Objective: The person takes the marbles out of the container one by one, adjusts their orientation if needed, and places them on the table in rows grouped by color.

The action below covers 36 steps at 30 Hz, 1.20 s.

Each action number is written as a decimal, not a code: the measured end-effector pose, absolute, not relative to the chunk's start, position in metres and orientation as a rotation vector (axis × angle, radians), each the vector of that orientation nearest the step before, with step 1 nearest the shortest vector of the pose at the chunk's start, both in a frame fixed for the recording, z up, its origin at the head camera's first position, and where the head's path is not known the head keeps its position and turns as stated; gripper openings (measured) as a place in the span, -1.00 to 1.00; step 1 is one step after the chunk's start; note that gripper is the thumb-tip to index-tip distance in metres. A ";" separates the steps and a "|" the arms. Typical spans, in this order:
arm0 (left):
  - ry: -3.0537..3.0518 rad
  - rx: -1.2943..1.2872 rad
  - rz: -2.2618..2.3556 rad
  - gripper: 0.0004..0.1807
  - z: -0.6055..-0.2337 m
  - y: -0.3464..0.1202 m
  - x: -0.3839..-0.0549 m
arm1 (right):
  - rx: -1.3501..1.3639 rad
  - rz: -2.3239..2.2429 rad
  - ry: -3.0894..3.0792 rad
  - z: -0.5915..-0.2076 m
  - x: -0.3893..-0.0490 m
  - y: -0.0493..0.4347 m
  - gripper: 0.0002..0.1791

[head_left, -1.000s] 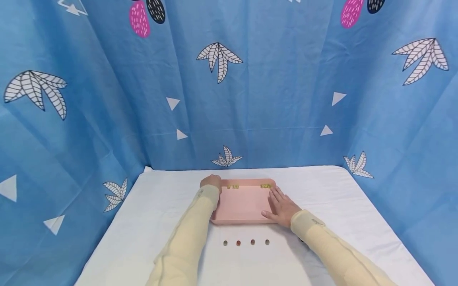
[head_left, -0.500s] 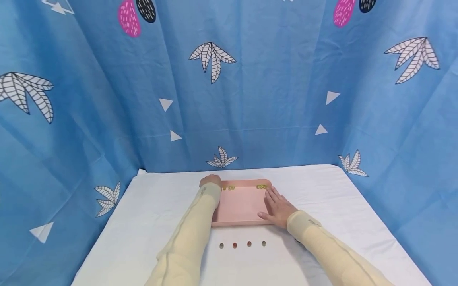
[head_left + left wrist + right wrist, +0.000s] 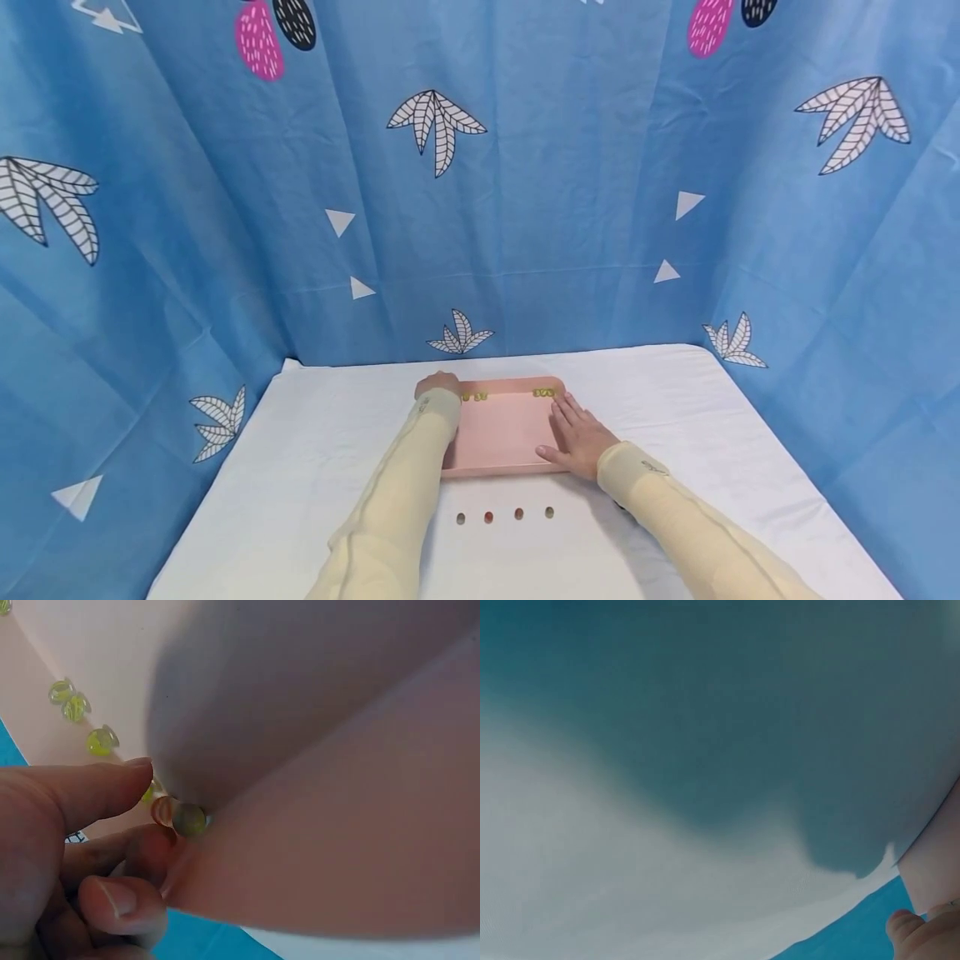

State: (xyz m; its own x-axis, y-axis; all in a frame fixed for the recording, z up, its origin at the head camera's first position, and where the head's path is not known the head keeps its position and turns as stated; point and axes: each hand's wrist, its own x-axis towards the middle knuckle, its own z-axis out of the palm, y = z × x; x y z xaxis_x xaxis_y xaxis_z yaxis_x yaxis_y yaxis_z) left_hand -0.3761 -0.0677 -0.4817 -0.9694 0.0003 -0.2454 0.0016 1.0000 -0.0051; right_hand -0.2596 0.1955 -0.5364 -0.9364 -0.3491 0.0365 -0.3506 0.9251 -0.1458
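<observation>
A pink tray lies on the white-covered table, with yellow-green marbles along its far wall. My left hand is at the tray's far left corner. In the left wrist view its thumb reaches over the wall and its fingers bend at the corner. Beside the fingertips lie an orange-tinted marble and an olive-green marble; I cannot tell whether one is pinched. My right hand rests along the tray's right side, fingers straight. Only its fingertip shows in the right wrist view.
In front of the tray is a row of small marbles, among them a red one and a green one. A blue patterned curtain encloses the table at the back and sides.
The head view has shifted slightly, so the whole scene sits a little further left. Both hands keep their places at the tray.
</observation>
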 end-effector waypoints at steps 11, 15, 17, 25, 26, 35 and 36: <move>2.907 0.148 0.011 -0.58 -0.474 -0.056 -0.355 | 0.542 0.238 -3.102 -0.530 -0.258 0.195 0.16; 2.856 0.144 0.025 -0.51 -0.473 -0.050 -0.352 | 0.538 0.232 -3.105 -0.529 -0.257 0.193 0.16; 2.834 0.129 0.023 -0.59 -0.476 -0.049 -0.353 | 0.538 0.229 -3.108 -0.528 -0.257 0.193 0.15; 2.831 0.174 -0.028 -0.80 -0.486 -0.049 -0.356 | 0.545 0.225 -3.112 -0.527 -0.256 0.193 0.10; 2.827 0.178 -0.007 -0.78 -0.486 -0.050 -0.355 | 0.544 0.221 -3.112 -0.527 -0.256 0.193 0.10; 2.792 0.187 0.190 -0.83 -0.477 -0.053 -0.344 | 0.541 0.293 -3.088 -0.532 -0.257 0.193 0.10; 2.797 0.204 0.184 -0.83 -0.477 -0.054 -0.343 | 0.537 0.291 -3.088 -0.533 -0.257 0.193 0.10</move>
State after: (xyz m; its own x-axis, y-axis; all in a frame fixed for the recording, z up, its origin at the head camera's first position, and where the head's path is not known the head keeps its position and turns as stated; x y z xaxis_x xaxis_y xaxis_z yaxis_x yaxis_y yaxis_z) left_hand -0.3431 -0.0541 -0.4768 -0.9353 0.1619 -0.3146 0.1194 0.9814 0.1501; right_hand -0.2574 0.1929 -0.5331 -0.9417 -0.3354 0.0257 -0.3343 0.9246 -0.1824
